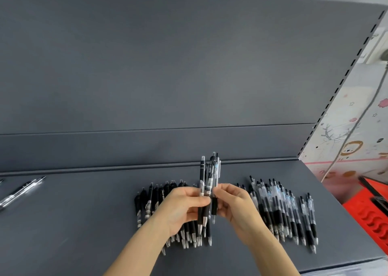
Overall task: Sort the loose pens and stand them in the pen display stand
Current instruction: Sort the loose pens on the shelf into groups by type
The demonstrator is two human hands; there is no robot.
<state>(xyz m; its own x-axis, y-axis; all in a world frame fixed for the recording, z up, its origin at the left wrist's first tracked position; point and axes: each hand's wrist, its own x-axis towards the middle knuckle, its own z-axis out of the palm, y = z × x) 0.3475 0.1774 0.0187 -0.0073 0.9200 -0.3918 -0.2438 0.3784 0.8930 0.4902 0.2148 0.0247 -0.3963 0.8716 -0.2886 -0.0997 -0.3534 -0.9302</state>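
Grey shelf [84, 223], pens [206, 177] upright between left hand [184, 208] and right hand [237, 206]

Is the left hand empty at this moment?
No, the left hand grips a bunch of pens upright, and the right hand holds them too.

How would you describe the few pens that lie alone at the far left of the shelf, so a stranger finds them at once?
Start at the flat dark grey shelf. Pass the crowded row of black pens at its middle and go far left. There a few clear-looking pens lie slanted and alone, not packed side by side.
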